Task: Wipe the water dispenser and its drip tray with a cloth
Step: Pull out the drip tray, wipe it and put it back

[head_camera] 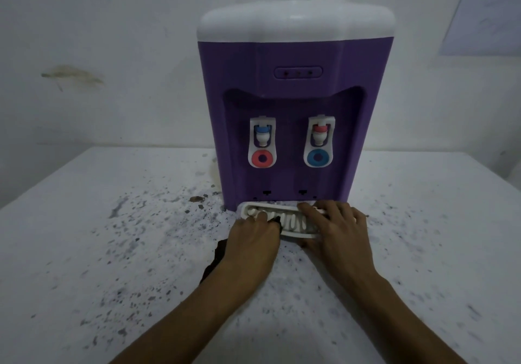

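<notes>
A purple water dispenser (pixel 293 104) with a white top stands at the back of the table. Two taps sit in its recess. Its white slotted drip tray (pixel 293 224) lies on the table just in front of the base. My left hand (pixel 251 236) holds a dark cloth (pixel 217 256) and rests on the tray's left end; the cloth shows under the palm and between the fingers. My right hand (pixel 335 228) grips the tray's right end, fingers over its top and thumb at the near edge.
The white table (pixel 112 251) is speckled with dark flecks and chipped patches, thickest left of the dispenser. A pale wall (pixel 112 53) with a brownish stain rises close behind the dispenser.
</notes>
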The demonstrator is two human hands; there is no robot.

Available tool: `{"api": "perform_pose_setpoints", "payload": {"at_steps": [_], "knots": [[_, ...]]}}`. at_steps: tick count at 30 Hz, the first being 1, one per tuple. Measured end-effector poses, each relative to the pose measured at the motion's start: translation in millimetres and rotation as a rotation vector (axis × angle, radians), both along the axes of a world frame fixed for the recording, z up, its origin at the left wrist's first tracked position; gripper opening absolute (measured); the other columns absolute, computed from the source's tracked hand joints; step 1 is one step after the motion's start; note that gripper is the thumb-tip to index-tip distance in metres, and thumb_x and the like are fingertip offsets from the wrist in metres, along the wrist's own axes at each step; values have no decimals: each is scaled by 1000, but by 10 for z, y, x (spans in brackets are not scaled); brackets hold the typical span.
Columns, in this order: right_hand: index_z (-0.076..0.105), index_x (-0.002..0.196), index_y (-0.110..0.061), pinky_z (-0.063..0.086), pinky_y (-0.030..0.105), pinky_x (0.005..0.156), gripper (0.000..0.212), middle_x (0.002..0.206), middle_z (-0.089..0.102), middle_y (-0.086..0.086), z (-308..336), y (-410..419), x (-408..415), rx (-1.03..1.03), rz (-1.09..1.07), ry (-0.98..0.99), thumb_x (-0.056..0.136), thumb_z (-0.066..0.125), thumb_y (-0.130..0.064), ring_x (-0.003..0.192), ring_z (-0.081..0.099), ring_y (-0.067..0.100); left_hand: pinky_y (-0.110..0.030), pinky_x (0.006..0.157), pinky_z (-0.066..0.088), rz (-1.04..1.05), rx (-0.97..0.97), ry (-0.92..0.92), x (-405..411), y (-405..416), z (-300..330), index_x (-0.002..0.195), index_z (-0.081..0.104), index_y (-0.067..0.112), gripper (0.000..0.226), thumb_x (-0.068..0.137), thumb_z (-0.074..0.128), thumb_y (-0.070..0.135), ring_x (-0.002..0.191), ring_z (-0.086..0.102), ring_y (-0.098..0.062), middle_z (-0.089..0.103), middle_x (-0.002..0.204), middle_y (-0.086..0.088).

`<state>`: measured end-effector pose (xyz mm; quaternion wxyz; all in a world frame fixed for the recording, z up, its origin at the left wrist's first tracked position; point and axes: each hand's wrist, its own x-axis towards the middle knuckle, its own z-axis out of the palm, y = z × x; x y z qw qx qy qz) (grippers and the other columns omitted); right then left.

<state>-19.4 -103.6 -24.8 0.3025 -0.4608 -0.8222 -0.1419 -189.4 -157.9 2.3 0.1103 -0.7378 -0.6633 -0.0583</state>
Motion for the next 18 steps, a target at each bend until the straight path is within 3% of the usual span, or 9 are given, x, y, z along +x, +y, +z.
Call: {"api": "perform_pose_setpoints", "payload": {"at_steps": [2,4,6,8,10,12,14,15,18], "knots": [[62,120,-26,45,47,87,67,111,64,6,-4,-10,-12,-1,0,7,60,84,-47,102,57,29,-17,43,10,-8,18,16,18,0,34,53,62,22,30,39,88,21,38,46,-10,55,54,3],[62,120,-26,45,47,87,67,111,64,6,-17,-9,-11,-6,-9,11,61,83,-49,102,57,29,-21,42,11,-3,-12,-159,15,10,92,76,68,17,4,77,69,20,55,48,-11,60,74,0],[62,121,-26,44,47,87,68,112,64,5,-28,-7,-10,-17,-20,17,61,83,-49,102,57,28,-23,48,29,26,-160,-323,-50,65,114,97,67,18,23,95,44,20,73,51,-11,61,92,1],[61,121,-27,44,47,87,68,112,63,4,-25,-10,-13,-32,-23,24,61,82,-49,103,56,28,-28,64,44,-3,-275,-486,-111,72,160,108,66,20,28,97,40,21,84,56,-13,65,105,1],[61,121,-28,44,47,86,67,112,63,4,-14,-16,-16,-37,-23,29,61,82,-49,102,56,28,-21,78,43,-15,-340,-591,-169,71,198,121,62,21,32,98,41,20,98,56,-12,62,121,1],[61,120,-27,45,47,85,66,111,64,4,-7,-27,-12,-38,-26,35,61,82,-48,101,57,29,-5,70,36,-15,-379,-706,-209,70,207,128,57,23,34,98,42,20,102,50,-5,57,126,6],[60,121,-28,45,46,85,67,111,63,4,-13,-23,-10,-59,-26,33,62,81,-49,102,56,28,2,66,36,18,-332,-819,-213,57,190,126,59,24,32,97,46,22,98,50,-3,57,118,9],[59,122,-29,45,46,86,67,111,63,3,-19,-13,-11,-78,-27,33,62,80,-51,103,56,28,1,67,38,19,-270,-839,-196,35,163,123,61,25,30,96,48,22,95,54,-4,59,114,11],[58,124,-31,45,45,86,70,112,62,3,-35,8,-13,-124,-42,55,61,79,-54,103,56,27,-21,73,48,-7,-37,-769,-96,-36,0,116,66,28,28,93,53,20,85,60,-11,67,101,3]]}}
